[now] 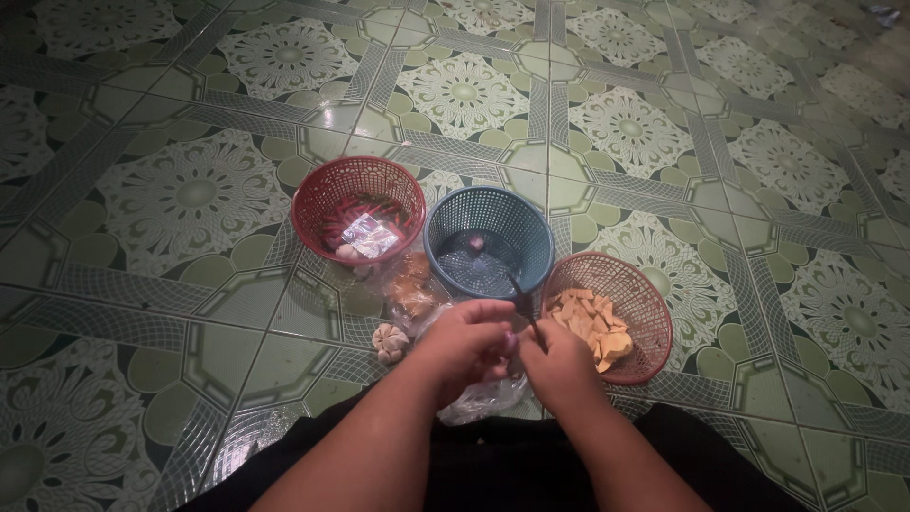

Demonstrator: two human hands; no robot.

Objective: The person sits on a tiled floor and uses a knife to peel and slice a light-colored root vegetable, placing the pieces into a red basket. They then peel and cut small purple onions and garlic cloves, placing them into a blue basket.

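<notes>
pinching a small purplish round bulb [510, 343], my left hand [464, 346] curls its fingers around it, while my right hand [564, 365] grips a thin dark knife [524, 305] just beside it. under both hands lies a crinkled clear plastic bag [483, 396]. beyond stand three round woven plastic baskets: a red one [313, 204] holding chillies and a shiny silver packet [370, 235], a blue one [531, 237], and a reddish one [654, 332] of pale peels. one garlic head [389, 341] rests on the green patterned tile floor [190, 199].
</notes>
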